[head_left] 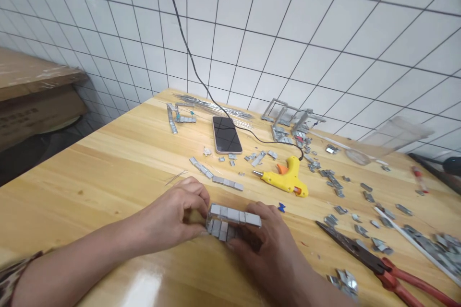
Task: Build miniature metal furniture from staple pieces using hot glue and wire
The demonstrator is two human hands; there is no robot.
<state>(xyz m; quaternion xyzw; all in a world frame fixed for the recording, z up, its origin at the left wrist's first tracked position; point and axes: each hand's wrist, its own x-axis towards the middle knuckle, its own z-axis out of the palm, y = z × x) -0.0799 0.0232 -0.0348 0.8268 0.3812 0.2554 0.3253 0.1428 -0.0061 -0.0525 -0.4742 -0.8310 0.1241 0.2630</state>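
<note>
Both of my hands hold a small grey piece built of staple strips (230,220) on the wooden table (108,163). My left hand (178,211) pinches its left end. My right hand (266,240) grips its right side and underside, hiding the lower part. A yellow glue gun (286,180) lies just beyond, its black cord (201,76) running up the tiled wall. A loose row of staple strips (216,175) lies in front of my hands.
A phone (226,134) lies face up at the table's middle. Metal frame pieces (291,120) and several scattered staple bits (345,196) cover the right side. Red-handled pliers (382,264) lie at the near right. A clear plastic container (389,139) lies tipped near the wall. Cardboard boxes (36,100) stand at left.
</note>
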